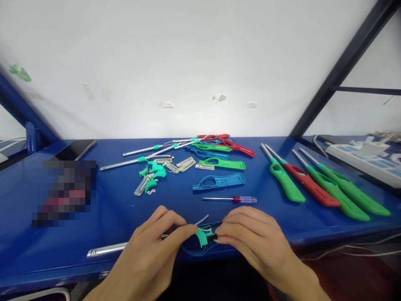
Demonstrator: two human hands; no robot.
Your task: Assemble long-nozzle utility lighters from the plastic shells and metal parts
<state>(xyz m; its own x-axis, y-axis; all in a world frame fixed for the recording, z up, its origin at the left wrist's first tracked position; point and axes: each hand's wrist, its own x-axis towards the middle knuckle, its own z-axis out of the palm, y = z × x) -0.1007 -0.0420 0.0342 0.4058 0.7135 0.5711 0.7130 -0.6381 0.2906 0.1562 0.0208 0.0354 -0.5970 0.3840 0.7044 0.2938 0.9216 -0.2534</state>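
Near the table's front edge, a blue lighter shell (199,251) lies with its inner parts exposed. My left hand (153,246) pinches a green trigger piece (203,238) over this shell. A metal tube (106,249) sticks out to the left from beneath the same hand. With fingertips pressed together, my right hand (258,234) holds a small dark part (213,237) at the right side of the trigger piece. Thin wires show between the hands. Just beyond them lies a screwdriver (244,199) with a red and purple handle.
Whole lighters (288,184) in green and red lie at the right. Shell halves (219,181), metal tubes (120,165), clear fuel tanks (186,164) and green triggers (152,184) are spread farther back. A phone (77,149) rests back left; a power strip (366,161) is far right.
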